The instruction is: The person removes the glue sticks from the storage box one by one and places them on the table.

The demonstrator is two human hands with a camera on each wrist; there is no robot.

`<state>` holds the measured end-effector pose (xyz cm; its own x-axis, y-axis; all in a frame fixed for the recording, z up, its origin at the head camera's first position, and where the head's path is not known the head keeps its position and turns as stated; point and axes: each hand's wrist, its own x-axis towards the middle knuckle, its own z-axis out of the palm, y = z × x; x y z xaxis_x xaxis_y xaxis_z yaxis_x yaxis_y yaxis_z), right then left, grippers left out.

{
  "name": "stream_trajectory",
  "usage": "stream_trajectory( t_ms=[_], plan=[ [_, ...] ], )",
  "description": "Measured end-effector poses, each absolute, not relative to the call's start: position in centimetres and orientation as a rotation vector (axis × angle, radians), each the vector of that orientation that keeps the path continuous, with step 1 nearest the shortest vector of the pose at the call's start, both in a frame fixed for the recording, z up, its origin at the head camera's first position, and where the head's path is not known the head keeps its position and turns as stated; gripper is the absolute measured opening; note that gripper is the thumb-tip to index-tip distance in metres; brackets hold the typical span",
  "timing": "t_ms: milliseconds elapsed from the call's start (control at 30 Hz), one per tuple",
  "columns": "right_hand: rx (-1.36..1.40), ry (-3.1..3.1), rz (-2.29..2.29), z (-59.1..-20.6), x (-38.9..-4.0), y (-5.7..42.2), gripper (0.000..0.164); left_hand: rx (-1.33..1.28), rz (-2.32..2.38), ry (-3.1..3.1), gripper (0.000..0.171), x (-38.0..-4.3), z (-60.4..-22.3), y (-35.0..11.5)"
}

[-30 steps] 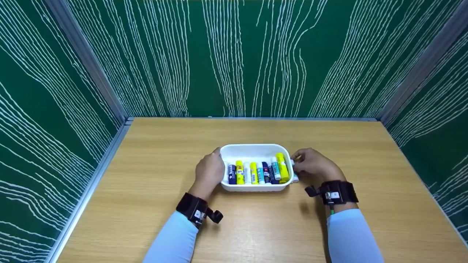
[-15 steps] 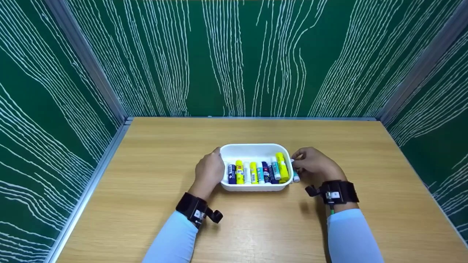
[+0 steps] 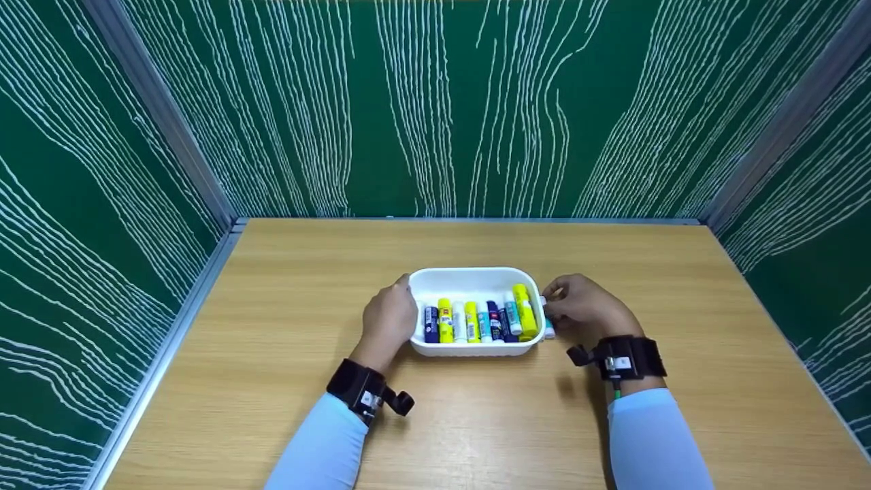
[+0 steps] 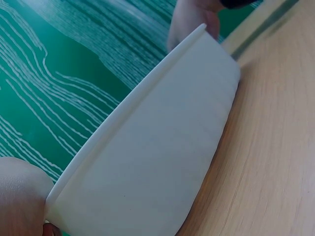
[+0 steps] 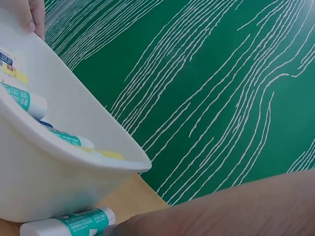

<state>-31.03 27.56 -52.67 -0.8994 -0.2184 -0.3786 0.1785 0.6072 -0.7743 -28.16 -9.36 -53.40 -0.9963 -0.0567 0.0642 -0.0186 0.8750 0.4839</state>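
A white plastic bin (image 3: 469, 350) on the table holds a row of glue sticks in yellow, navy, teal and white. My left hand (image 3: 390, 313) grips the bin's left rim; in the left wrist view the outer wall (image 4: 147, 137) runs away from that hand. At the bin's right end, my right hand (image 3: 585, 304) has its fingers curled at a white-and-teal glue stick (image 5: 83, 223) lying on the table outside the bin. One fingertip shows at this stick's end in the right wrist view; the rest of the grip is hidden.
The wooden table (image 3: 476, 422) extends on all sides of the bin. Green panels with wavy white lines (image 3: 469, 109) close off the back and both sides. A metal strip (image 3: 163, 361) runs along the table's left edge.
The glue stick outside the bin has shifted slightly under my right fingers, out to the right and then back toward the bin. My left hand and the bin stay almost still.
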Motion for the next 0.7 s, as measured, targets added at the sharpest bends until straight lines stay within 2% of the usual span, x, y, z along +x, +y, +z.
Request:
stream_trajectory(
  t_ms=[400,700],
  plan=[
    [-0.106,2.465,-1.124,-52.68,-31.30,27.61,0.040,0.053,-0.787,-2.961,0.048,-28.10,-53.60,-9.49],
    [-0.049,2.466,-1.132,-52.34,-31.23,27.48,0.045,0.062,-0.799,-2.967,0.048,-28.19,-53.61,-9.46]
  ],
)
